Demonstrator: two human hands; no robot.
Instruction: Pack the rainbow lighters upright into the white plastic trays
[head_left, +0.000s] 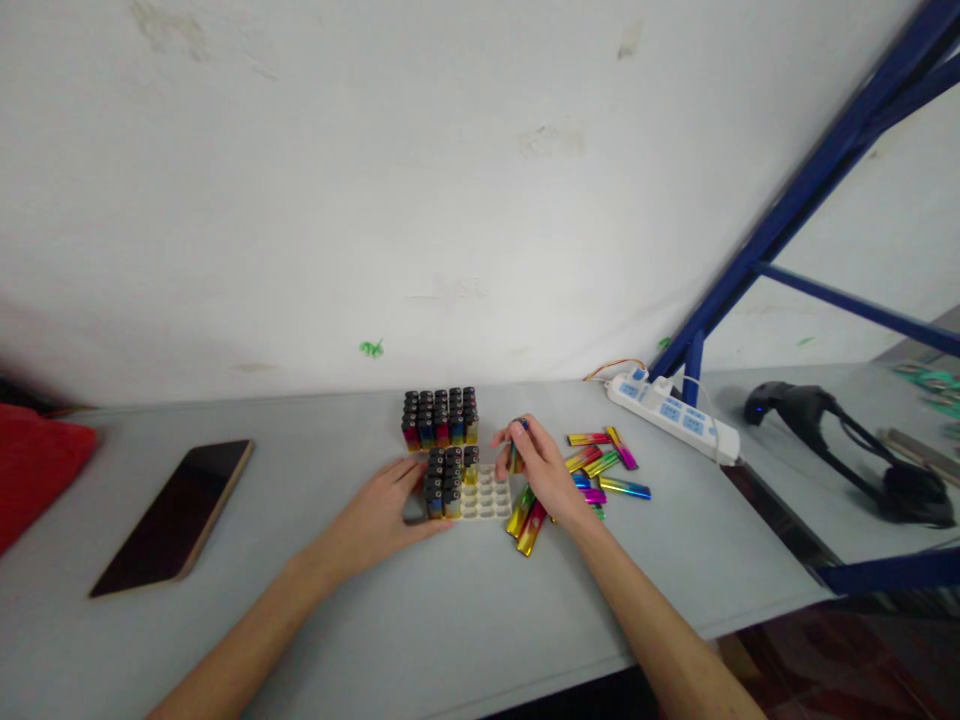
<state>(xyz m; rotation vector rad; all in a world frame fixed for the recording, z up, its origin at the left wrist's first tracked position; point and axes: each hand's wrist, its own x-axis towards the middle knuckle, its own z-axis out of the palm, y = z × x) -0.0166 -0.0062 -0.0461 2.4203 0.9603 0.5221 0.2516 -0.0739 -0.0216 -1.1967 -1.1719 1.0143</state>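
A white tray point(486, 500) with round-ended slots lies at the middle of the table. Its left part holds several upright black-topped lighters point(442, 485); the slots on its right show bare. My left hand point(382, 510) rests at the tray's left side, fingers spread along its edge, thumb at the front. Above the tray's right edge, my right hand point(536, 460) pinches one lighter point(516, 450) with a dark top. Behind the tray stands a block of upright lighters point(441, 420). Shiny coloured sleeves point(531, 528) lie in a loose pile around and beyond my right wrist.
A dark tablet point(176, 515) lies at the left, near a red bag point(37, 465). At the right are a white power strip point(675, 415), a blue metal frame point(795, 190) and a black headset point(847, 450). A pale wall point(450, 200) rises behind the table point(420, 620).
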